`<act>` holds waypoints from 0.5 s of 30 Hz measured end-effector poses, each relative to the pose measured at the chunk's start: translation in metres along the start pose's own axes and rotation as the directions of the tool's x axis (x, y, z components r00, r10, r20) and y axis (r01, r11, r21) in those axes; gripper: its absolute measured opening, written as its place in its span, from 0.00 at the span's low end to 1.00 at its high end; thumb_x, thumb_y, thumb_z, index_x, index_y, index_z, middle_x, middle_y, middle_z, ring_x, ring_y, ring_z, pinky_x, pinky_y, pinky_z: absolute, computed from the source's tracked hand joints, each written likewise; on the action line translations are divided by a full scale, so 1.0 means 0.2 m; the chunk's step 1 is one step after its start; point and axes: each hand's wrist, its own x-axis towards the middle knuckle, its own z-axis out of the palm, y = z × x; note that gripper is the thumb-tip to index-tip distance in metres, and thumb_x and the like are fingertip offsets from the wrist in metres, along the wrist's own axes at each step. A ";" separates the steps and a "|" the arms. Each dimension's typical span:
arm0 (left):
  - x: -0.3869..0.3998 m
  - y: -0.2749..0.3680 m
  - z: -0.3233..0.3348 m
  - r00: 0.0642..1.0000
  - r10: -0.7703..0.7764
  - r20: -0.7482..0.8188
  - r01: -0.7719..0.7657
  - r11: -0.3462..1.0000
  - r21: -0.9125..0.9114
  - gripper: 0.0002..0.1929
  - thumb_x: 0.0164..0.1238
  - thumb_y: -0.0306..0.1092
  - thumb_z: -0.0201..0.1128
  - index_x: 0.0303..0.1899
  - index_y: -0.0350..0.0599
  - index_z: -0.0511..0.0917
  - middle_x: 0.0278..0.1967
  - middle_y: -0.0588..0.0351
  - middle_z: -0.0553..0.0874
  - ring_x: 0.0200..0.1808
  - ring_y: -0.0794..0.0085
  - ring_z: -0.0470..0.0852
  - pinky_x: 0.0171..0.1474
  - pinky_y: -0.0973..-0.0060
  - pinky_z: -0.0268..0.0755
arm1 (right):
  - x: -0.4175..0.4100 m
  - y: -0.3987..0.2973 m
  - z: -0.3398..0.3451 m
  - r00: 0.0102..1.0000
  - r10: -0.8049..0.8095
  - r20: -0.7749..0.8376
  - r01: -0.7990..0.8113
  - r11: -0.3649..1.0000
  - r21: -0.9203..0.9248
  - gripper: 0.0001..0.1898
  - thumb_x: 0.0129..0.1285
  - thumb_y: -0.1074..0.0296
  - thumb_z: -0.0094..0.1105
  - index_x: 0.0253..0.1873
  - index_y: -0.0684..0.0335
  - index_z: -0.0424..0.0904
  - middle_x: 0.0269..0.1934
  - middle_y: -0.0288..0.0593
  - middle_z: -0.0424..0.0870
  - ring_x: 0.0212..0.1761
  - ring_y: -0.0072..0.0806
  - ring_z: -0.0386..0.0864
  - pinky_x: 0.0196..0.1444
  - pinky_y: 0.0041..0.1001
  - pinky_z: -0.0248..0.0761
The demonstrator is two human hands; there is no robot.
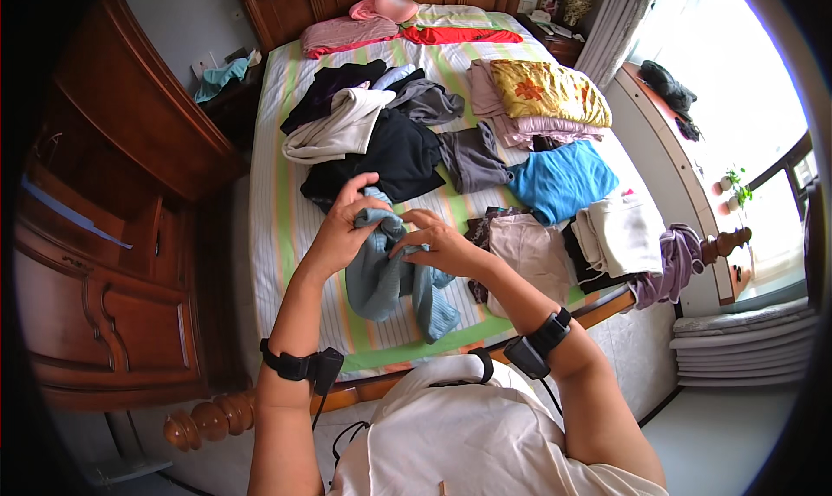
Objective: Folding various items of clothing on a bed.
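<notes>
A crumpled blue-grey knit garment (382, 287) hangs between my two hands over the near part of the bed. My left hand (344, 226) pinches a rolled edge of it between thumb and fingers. On the other side, my right hand (442, 244) grips the cloth with bent fingers. The garment's lower folds reach down towards the striped bedsheet (292, 262); whether they touch it is hard to tell. Just beyond my hands lies a black garment (396, 155), with a cream garment (344, 125) partly over it.
Folded grey cloth (473, 158), a blue garment (562, 181), pale pink cloth (526, 252) and white folded trousers (624, 236) lie at the right. Behind them rests a yellow satin quilt (546, 93). A wooden wardrobe (117, 327) stands left. The wooden footboard rail (377, 387) runs before me.
</notes>
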 end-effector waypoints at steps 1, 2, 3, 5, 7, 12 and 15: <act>0.01 0.03 0.00 0.994 0.099 -0.055 -0.094 0.991 0.099 0.08 0.61 0.24 0.61 0.42 0.43 0.80 0.50 0.51 0.77 0.48 0.68 0.77 0.52 0.73 0.69 | 0.00 -0.01 0.00 0.999 -0.001 0.042 -0.001 0.999 0.036 0.11 0.56 0.71 0.63 0.44 0.50 0.84 0.58 0.45 0.68 0.63 0.46 0.63 0.65 0.39 0.56; 0.02 0.06 -0.01 0.997 0.058 -0.055 -0.053 0.994 0.099 0.09 0.59 0.21 0.60 0.41 0.44 0.80 0.49 0.54 0.77 0.48 0.69 0.77 0.52 0.76 0.69 | 0.01 -0.01 0.00 0.999 -0.001 0.041 0.000 0.999 0.034 0.11 0.56 0.71 0.63 0.44 0.50 0.84 0.58 0.45 0.68 0.63 0.46 0.63 0.65 0.39 0.56; 0.03 0.09 -0.02 0.997 0.060 -0.056 -0.054 0.994 0.100 0.09 0.59 0.21 0.60 0.41 0.44 0.80 0.49 0.54 0.77 0.48 0.69 0.77 0.52 0.76 0.69 | 0.02 -0.03 0.00 0.996 0.048 0.080 -0.052 0.998 0.047 0.12 0.56 0.71 0.63 0.45 0.50 0.84 0.56 0.44 0.69 0.61 0.44 0.65 0.61 0.36 0.61; 0.04 0.15 -0.04 0.992 -0.038 -0.118 0.026 0.994 -0.103 0.09 0.62 0.20 0.57 0.42 0.43 0.80 0.46 0.56 0.79 0.46 0.72 0.77 0.52 0.79 0.68 | 0.03 -0.05 0.00 0.977 0.143 0.159 -0.155 0.986 0.065 0.12 0.57 0.70 0.63 0.47 0.49 0.84 0.53 0.43 0.71 0.58 0.41 0.68 0.51 0.31 0.71; 0.03 0.22 -0.06 0.977 -0.152 -0.148 0.099 0.945 -0.313 0.09 0.65 0.20 0.54 0.44 0.41 0.79 0.43 0.58 0.81 0.45 0.76 0.78 0.51 0.81 0.67 | 0.04 -0.05 0.02 0.986 0.079 0.146 -0.091 0.993 0.077 0.12 0.58 0.69 0.63 0.48 0.51 0.84 0.51 0.42 0.73 0.56 0.38 0.70 0.44 0.27 0.74; 0.05 0.25 -0.12 0.929 -0.031 -0.368 -0.035 0.985 -0.171 0.10 0.68 0.21 0.52 0.46 0.38 0.78 0.43 0.58 0.83 0.46 0.75 0.78 0.54 0.81 0.66 | 0.04 -0.10 0.02 0.939 0.030 0.342 -0.127 0.957 0.263 0.12 0.54 0.65 0.66 0.45 0.53 0.86 0.46 0.47 0.74 0.53 0.42 0.70 0.57 0.33 0.64; 0.06 0.25 -0.18 0.927 0.053 -0.371 -0.071 0.997 -0.036 0.10 0.68 0.20 0.52 0.47 0.40 0.78 0.44 0.55 0.83 0.48 0.72 0.80 0.55 0.79 0.67 | 0.06 -0.10 0.00 0.943 -0.048 0.328 -0.012 0.984 0.179 0.13 0.52 0.64 0.68 0.45 0.52 0.86 0.46 0.47 0.73 0.54 0.42 0.69 0.57 0.33 0.63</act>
